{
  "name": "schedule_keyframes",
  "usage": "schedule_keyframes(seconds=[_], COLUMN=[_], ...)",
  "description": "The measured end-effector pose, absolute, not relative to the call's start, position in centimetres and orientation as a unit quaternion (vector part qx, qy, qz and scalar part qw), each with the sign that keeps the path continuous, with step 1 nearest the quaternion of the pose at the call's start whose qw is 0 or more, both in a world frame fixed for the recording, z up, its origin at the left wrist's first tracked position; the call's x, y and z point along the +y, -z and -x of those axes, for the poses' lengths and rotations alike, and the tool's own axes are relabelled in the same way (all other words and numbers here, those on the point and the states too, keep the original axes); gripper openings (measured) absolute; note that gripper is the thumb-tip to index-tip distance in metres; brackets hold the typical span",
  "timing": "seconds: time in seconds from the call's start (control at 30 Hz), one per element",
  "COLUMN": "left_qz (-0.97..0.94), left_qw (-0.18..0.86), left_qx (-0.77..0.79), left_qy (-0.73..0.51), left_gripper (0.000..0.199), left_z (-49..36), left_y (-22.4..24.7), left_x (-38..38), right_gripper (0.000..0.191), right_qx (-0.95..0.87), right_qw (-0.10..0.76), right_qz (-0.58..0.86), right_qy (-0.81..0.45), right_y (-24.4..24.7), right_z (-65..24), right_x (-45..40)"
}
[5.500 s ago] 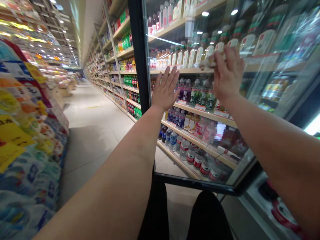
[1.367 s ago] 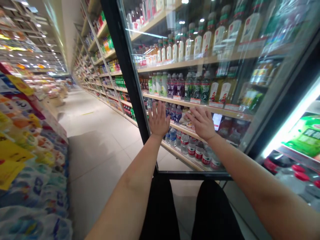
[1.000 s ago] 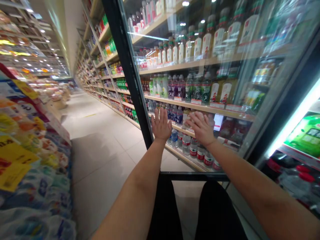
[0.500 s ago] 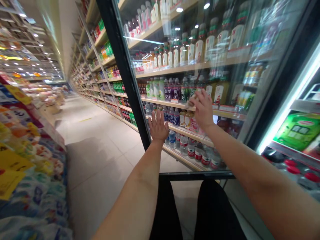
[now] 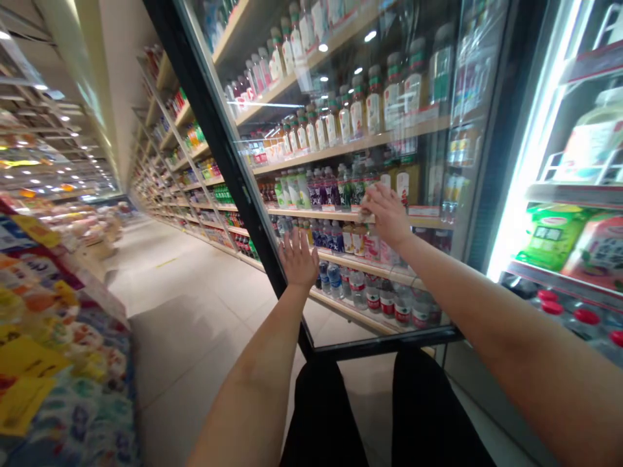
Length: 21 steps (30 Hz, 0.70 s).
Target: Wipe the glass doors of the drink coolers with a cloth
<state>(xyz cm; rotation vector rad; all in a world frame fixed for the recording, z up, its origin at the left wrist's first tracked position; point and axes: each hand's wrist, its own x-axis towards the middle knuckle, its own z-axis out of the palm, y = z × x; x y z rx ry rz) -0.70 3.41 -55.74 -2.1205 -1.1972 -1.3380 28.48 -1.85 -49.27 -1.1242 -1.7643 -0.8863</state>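
A glass door [image 5: 360, 152] in a black frame stands open in front of me. My left hand [image 5: 298, 259] lies against the glass beside the frame's left edge, its fingers spread and holding nothing. Higher and to the right, my right hand [image 5: 387, 214] is at the glass with curled fingers. Something small and pale shows by its fingertips, too unclear to name. Through the pane appear rows of juice bottles [image 5: 345, 121], dark purple bottles [image 5: 329, 188] and water bottles [image 5: 357, 288] on wooden shelves.
On the right is a lit cooler holding a green package [image 5: 552, 237] and red-capped bottles [image 5: 586, 321]. Stacked packaged goods [image 5: 68, 337] stand at the left, beside the tiled aisle [image 5: 180, 311]. Long shelves [image 5: 195, 152] run into the distance. My black-clad legs are below the door.
The view has shifted, showing more of the lit cooler at the right. The door frame sits farther left and more tilted. Both hands remain at the glass; the right hand's fingers look more lowered.
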Motion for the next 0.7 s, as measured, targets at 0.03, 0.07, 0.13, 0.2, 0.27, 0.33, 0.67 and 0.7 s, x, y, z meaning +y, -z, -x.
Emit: schedule_keyframes(seconds=[0.03,0.07,0.13,0.2,0.27,0.33,0.67,0.7], left_qz=[0.751,0.751,0.753,0.758,0.758,0.770,0.803,0.808], left_qw=[0.188,0.194,0.206,0.218,0.246,0.259,0.201,0.181], left_qx=[-0.415,-0.407,-0.393,-0.373,-0.333,-0.308,-0.212,-0.205], left_qy=[0.478,0.482,0.486,0.489,0.503,0.495,0.519,0.523], left_gripper=[0.058,0.056,0.055,0.056,0.056,0.058,0.082,0.086], left_z=[1.0,1.2,1.4,1.1,0.4,-0.3,-6.7,-7.4], left_y=[55.0,54.0,51.2,47.5,43.1,38.7,26.9,26.9], left_x=[3.1,2.9,2.7,2.6,2.5,2.4,4.3,4.5], right_gripper=[0.041,0.041,0.040,0.034,0.030,0.027,0.039,0.039], right_qx=[-0.682,-0.671,-0.676,-0.690,-0.706,-0.727,-0.546,-0.533], right_qw=[0.445,0.458,0.455,0.435,0.410,0.381,0.590,0.592], right_qz=[0.457,0.459,0.450,0.446,0.446,0.440,0.431,0.437], right_qy=[0.357,0.359,0.364,0.367,0.366,0.365,0.410,0.417], right_y=[48.7,48.4,49.0,50.7,52.6,53.7,41.6,41.1], right_z=[-29.0,-29.5,-30.2,-30.4,-30.4,-30.7,-36.9,-36.8], right_x=[-1.7,-1.7,-2.0,-2.7,-3.7,-4.4,-1.1,-1.0])
